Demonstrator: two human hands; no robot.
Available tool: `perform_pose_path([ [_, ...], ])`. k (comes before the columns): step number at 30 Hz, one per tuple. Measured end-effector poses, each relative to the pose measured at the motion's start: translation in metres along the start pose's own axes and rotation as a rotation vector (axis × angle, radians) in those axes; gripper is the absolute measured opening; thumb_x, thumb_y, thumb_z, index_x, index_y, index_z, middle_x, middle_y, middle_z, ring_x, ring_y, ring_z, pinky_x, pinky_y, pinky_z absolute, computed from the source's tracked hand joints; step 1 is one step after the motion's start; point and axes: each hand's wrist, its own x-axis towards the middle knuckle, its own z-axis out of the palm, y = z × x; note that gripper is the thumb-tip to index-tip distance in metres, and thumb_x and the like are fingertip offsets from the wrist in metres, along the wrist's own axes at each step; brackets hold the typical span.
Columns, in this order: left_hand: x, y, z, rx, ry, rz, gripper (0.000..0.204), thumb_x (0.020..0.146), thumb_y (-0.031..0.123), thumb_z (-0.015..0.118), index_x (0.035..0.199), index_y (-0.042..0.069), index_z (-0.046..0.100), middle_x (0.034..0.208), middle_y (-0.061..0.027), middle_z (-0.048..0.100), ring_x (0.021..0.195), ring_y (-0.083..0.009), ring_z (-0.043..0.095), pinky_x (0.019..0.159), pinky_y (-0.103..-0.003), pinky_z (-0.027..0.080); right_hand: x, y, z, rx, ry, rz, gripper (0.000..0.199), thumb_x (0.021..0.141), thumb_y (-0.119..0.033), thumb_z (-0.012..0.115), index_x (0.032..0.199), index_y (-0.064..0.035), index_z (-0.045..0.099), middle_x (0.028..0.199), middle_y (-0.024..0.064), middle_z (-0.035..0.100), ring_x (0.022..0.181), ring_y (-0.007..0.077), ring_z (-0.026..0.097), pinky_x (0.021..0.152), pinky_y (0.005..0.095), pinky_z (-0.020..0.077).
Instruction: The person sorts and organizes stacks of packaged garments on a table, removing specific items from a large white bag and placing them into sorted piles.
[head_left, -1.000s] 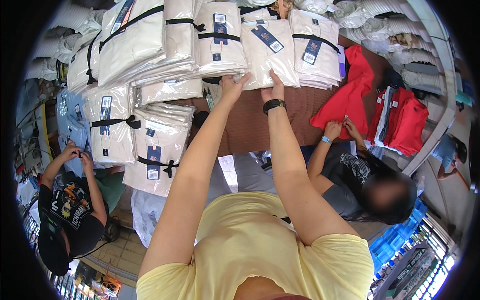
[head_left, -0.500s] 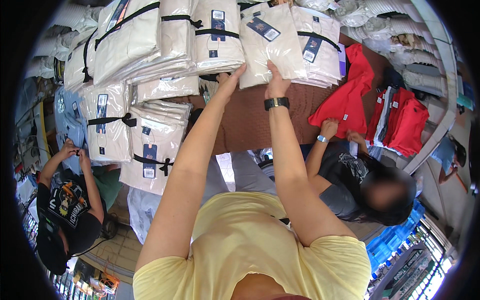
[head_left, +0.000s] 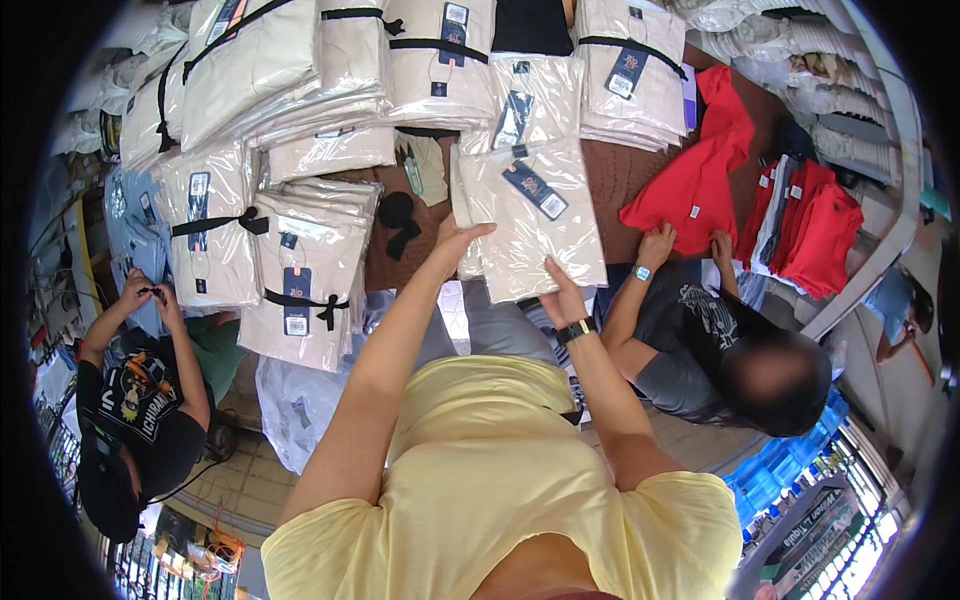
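While the fingers of the left hand (head_left: 460,246) and right hand (head_left: 567,298) grip the edges of the plastic-bagged cream garment (head_left: 530,235), left of the red garment (head_left: 697,180), keep it level to limit possible sliding.

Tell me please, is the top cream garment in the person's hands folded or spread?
Folded: the top cream garment forms a flat rectangle inside a clear plastic wrapper.

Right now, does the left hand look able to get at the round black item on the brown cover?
Probably yes: the round black item lies just left of the left hand, with only brown cover showing between. The hand's grip on the wrapped cream garment would likely have to loosen first.
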Motion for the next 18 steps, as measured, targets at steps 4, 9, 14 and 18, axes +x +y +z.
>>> perform_pose_path([
  [4, 0.013, -0.044, -0.007, 0.292, 0.243, 0.204, 0.063, 0.074, 0.014, 0.078, 0.123, -0.002, 0.044, 0.112, -0.0176, 0.063, 0.101, -0.0274, 0.062, 0.088, -0.036, 0.048, 0.033, 0.036, -0.028, -0.091, 0.169, 0.097, 0.051, 0.088, -0.017, 0.067, 0.132, -0.0023, 0.045, 0.131, 0.0112, 0.052, 0.120, 0.0258, 0.050, 0.096, 0.0450, 0.0457],
  [9, 0.005, -0.032, -0.003, 0.428, 0.345, 0.297, 0.072, 0.075, 0.009, 0.075, 0.132, 0.000, 0.033, 0.115, -0.0235, 0.060, 0.106, -0.0366, 0.060, 0.091, -0.040, 0.046, 0.076, 0.035, -0.088, -1.149, 0.980, -0.536, 0.056, 0.080, -0.032, 0.075, 0.120, 0.0006, 0.053, 0.116, 0.0170, 0.056, 0.110, 0.0353, 0.050, 0.092, 0.0519, 0.0405],
  [14, -0.011, -0.029, 0.015, 0.559, 0.414, 0.440, 0.086, 0.075, 0.009, 0.075, 0.140, 0.008, 0.019, 0.119, -0.0258, 0.057, 0.110, -0.0369, 0.058, 0.095, -0.040, 0.044, 0.140, -0.079, 0.027, -1.426, 0.440, -0.938, 0.053, 0.089, -0.040, 0.058, 0.117, 0.0040, 0.056, 0.123, 0.0300, 0.052, 0.119, 0.0430, 0.044, 0.103, 0.0475, 0.0323],
  [18, -0.034, -0.024, 0.019, 0.570, 0.345, 0.301, 0.091, 0.075, 0.005, 0.073, 0.145, 0.015, 0.016, 0.122, -0.0305, 0.053, 0.111, -0.0456, 0.054, 0.094, -0.046, 0.042, 0.215, -0.113, 0.062, -1.445, 0.285, -0.668, 0.055, 0.085, -0.043, 0.061, 0.115, 0.0036, 0.059, 0.118, 0.0274, 0.058, 0.113, 0.0396, 0.053, 0.097, 0.0417, 0.0415],
])
